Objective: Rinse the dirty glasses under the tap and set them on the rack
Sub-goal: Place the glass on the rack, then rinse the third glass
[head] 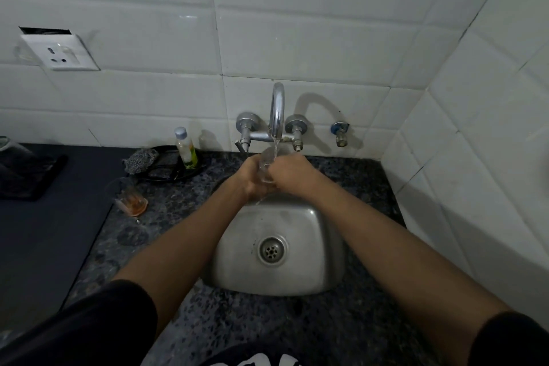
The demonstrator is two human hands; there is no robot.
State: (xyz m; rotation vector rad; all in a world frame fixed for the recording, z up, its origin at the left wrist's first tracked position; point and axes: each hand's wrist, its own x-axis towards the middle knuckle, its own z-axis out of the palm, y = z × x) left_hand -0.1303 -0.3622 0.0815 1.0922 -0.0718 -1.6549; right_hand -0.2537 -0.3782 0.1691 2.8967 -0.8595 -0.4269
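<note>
Glass (266, 168) in both hands' curled grip under tap (277, 110), over steel sink (309, 235), speckled counter (350, 321).

Two hands: left hand (252, 177), right hand (289, 172); two glasses: glass (266, 168) under the tap (277, 111), dirty glass (130, 197) on the worktop (184, 211); one sink (277, 249); one bottle (185, 147); one scourer (139, 160); one socket (59, 52)
</note>
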